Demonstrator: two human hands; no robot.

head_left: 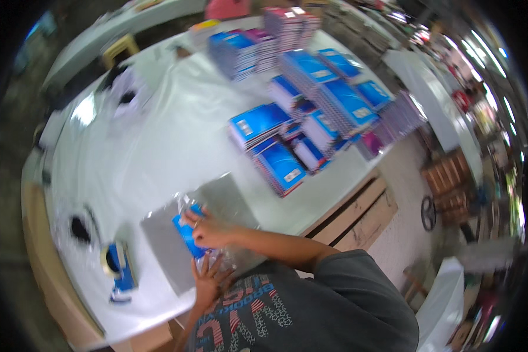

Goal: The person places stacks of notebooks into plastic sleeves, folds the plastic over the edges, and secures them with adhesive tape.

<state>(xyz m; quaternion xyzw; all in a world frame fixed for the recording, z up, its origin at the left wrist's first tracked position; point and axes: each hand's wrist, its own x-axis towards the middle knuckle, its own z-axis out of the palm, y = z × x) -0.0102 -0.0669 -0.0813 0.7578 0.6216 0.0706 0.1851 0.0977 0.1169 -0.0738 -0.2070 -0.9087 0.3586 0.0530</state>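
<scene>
A long counter draped in white plastic sheeting fills the middle of the room and serves as the landmark. Beyond its far end stands a second pale table with a yellow stool beside it. To the right of the counter, a white shelf unit runs along crowded, colourful shelves. Below the counter's right edge lie wooden planks on a light concrete floor, near a wooden crate. Daylight glares off the sheeting
</scene>
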